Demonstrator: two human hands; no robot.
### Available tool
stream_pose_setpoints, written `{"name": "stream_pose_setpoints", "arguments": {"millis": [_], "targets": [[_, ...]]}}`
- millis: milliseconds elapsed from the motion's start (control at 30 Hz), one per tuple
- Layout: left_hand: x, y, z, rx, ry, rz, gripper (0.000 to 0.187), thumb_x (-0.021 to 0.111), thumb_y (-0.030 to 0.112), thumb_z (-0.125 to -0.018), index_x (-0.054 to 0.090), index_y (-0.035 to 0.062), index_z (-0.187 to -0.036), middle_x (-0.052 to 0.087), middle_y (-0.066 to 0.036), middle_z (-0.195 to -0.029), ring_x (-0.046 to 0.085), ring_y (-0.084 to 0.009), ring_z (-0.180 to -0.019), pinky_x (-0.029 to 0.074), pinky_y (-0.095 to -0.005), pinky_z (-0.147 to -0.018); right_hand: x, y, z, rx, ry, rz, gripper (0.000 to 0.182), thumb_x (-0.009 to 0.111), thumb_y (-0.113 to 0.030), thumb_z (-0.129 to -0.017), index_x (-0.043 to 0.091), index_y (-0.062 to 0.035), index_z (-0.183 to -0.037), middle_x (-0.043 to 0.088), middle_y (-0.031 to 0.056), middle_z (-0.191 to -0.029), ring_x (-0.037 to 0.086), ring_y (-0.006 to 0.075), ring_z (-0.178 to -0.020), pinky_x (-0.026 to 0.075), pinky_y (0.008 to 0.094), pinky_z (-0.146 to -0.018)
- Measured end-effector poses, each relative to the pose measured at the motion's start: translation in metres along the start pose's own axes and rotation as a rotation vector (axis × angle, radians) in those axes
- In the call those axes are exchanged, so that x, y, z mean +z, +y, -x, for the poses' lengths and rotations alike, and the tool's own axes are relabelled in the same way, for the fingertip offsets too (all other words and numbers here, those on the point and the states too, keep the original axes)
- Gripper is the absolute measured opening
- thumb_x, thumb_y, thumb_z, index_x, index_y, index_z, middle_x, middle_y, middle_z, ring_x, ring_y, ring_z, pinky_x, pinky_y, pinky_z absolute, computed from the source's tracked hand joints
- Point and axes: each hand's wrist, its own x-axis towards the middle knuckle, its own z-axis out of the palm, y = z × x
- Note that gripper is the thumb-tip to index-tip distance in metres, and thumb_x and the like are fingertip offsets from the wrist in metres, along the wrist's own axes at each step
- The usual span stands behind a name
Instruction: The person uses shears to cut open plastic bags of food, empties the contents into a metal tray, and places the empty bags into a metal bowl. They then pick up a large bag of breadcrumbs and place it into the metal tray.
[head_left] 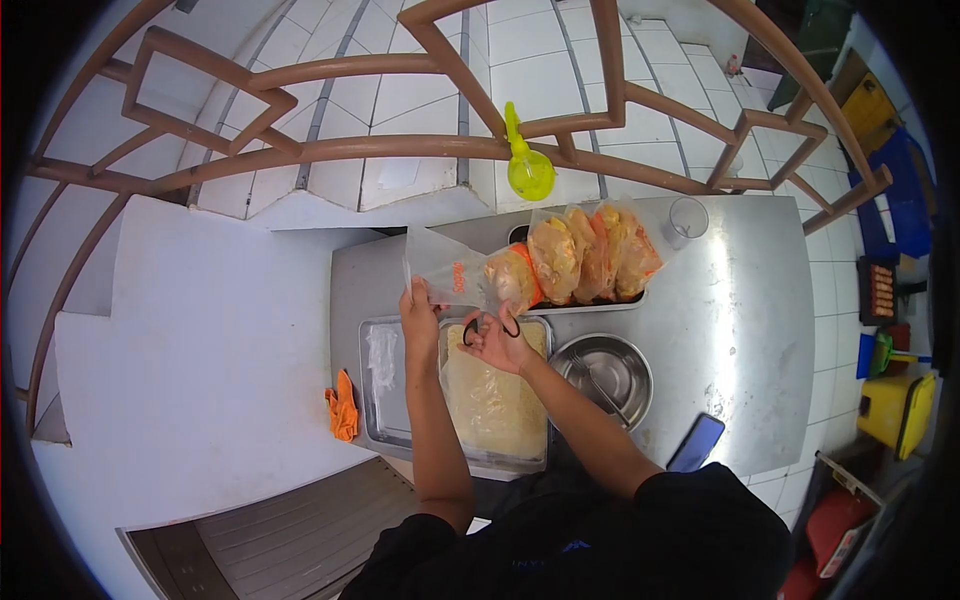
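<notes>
My left hand (420, 300) is closed on the empty end of a clear plastic bag (436, 262) with orange print. The bag's full end, holding pale orange food (508, 276), lies to the right, at the left end of a row of filled bags (590, 255) on a dark tray. Black-handled scissors (510, 326) are in my right hand (496, 342), just below the bag; their blades cannot be made out. Under my hands is a metal tray (546, 400) with a pale yellow, plastic-covered mass (495, 405).
A steel bowl (645, 385) with a utensil stands right of the trays, a phone (697, 442) near the front edge. An orange cloth (342, 408) lies left. A clear cup (688, 218) stands at the back; a green strainer (530, 175) hangs on the brown railing (400, 148).
</notes>
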Motion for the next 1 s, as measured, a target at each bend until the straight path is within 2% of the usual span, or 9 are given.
{"name": "stream_pose_setpoints", "arguments": {"millis": [233, 467, 533, 633, 667, 733, 867, 933, 1000], "targets": [[0.003, 0.004, 0.006, 0.006, -0.010, -0.033, 0.035, 0.041, 0.037, -0.103, 0.050, 0.0096, -0.083, 0.051, 0.000, -0.073, 0.050, -0.0106, -0.066, 0.042, -0.0266, -0.063, 0.021, -0.037, -0.021, 0.013, 0.125, 0.063, 0.085, 0.055, -0.076, -0.078, 0.045, -0.0101, -0.130, 0.053, 0.0044, -0.104, 0.048, 0.0178, -0.077, 0.044, 0.0453, -0.099], [0.006, 0.006, 0.006, 0.009, -0.002, 0.016, 0.033, 0.040, 0.033, -0.104, 0.051, 0.0082, -0.086, 0.050, 0.001, -0.076, 0.048, -0.0087, -0.067, 0.042, -0.0257, -0.062, 0.049, -0.028, -0.025, -0.079, 0.260, -0.042, 0.091, 0.052, -0.079, -0.076, 0.043, -0.0109, -0.135, 0.055, 0.0043, -0.104, 0.054, 0.0206, -0.088, 0.044, 0.0428, -0.100], [0.010, 0.017, 0.006, 0.009, 0.017, 0.015, 0.032, 0.040, 0.033, -0.104, 0.051, 0.0079, -0.086, 0.050, 0.001, -0.076, 0.048, -0.0089, -0.068, 0.041, -0.0258, -0.062, 0.008, -0.015, -0.020, -0.011, -0.050, -0.169, 0.091, 0.053, -0.080, -0.075, 0.044, -0.0112, -0.134, 0.057, 0.0073, -0.114, 0.057, 0.0240, -0.095, 0.045, 0.0421, -0.100], [0.019, 0.024, 0.009, 0.002, 0.012, -0.001, 0.031, 0.040, 0.031, -0.104, 0.051, 0.0074, -0.087, 0.050, 0.001, -0.076, 0.047, -0.0091, -0.068, 0.041, -0.0260, -0.063, -0.032, -0.005, -0.025, -0.030, -0.046, -0.241, 0.091, 0.053, -0.081, -0.074, 0.046, -0.0115, -0.133, 0.057, 0.0070, -0.121, 0.057, 0.0240, -0.098, 0.046, 0.0412, -0.098], [0.019, 0.025, 0.009, 0.007, 0.004, -0.015, 0.031, 0.040, 0.031, -0.104, 0.051, 0.0072, -0.087, 0.050, 0.001, -0.076, 0.047, -0.0091, -0.068, 0.041, -0.0262, -0.063, -0.017, -0.010, -0.025, -0.034, -0.047, -0.246, 0.091, 0.053, -0.081, -0.074, 0.046, -0.0115, -0.133, 0.057, 0.0070, -0.121, 0.057, 0.0240, -0.098, 0.046, 0.0412, -0.098], [0.011, 0.017, 0.008, 0.030, -0.019, -0.043, 0.032, 0.041, 0.033, -0.104, 0.052, 0.0072, -0.088, 0.052, 0.000, -0.076, 0.048, -0.0092, -0.067, 0.041, -0.0258, -0.062, 0.033, -0.030, -0.028, -0.117, 0.251, -0.114, 0.084, 0.053, -0.078, -0.076, 0.053, -0.0115, -0.126, 0.061, 0.0092, -0.118, 0.061, 0.0241, -0.102, 0.052, 0.0371, -0.086], [0.005, 0.000, 0.008, 0.094, -0.027, -0.130, 0.033, 0.041, 0.035, -0.103, 0.054, 0.0072, -0.090, 0.053, 0.000, -0.074, 0.047, -0.0090, -0.065, 0.040, -0.0256, -0.060, 0.024, -0.041, -0.038, -0.071, 0.196, -0.037, 0.081, 0.054, -0.078, -0.076, 0.054, -0.0122, -0.124, 0.063, 0.0084, -0.116, 0.062, 0.0229, -0.102, 0.053, 0.0348, -0.080], [0.001, -0.004, 0.005, 0.093, -0.039, -0.138, 0.033, 0.041, 0.034, -0.103, 0.054, 0.0076, -0.089, 0.052, 0.000, -0.073, 0.047, -0.0086, -0.064, 0.039, -0.0256, -0.060, 0.011, -0.041, -0.038, -0.036, 0.237, 0.050, 0.082, 0.056, -0.079, -0.075, 0.053, -0.0134, -0.124, 0.058, 0.0043, -0.115, 0.057, 0.0191, -0.093, 0.050, 0.0369, -0.086], [0.001, -0.006, 0.009, 0.082, -0.045, -0.147, 0.032, 0.041, 0.034, -0.104, 0.053, 0.0081, -0.087, 0.050, 0.001, -0.072, 0.046, -0.0083, -0.064, 0.038, -0.0256, -0.059, -0.050, -0.041, -0.047, -0.012, 0.137, 0.019, 0.078, 0.058, -0.078, -0.075, 0.054, -0.0141, -0.119, 0.058, 0.0023, -0.104, 0.056, 0.0158, -0.085, 0.051, 0.0346, -0.080]]}}
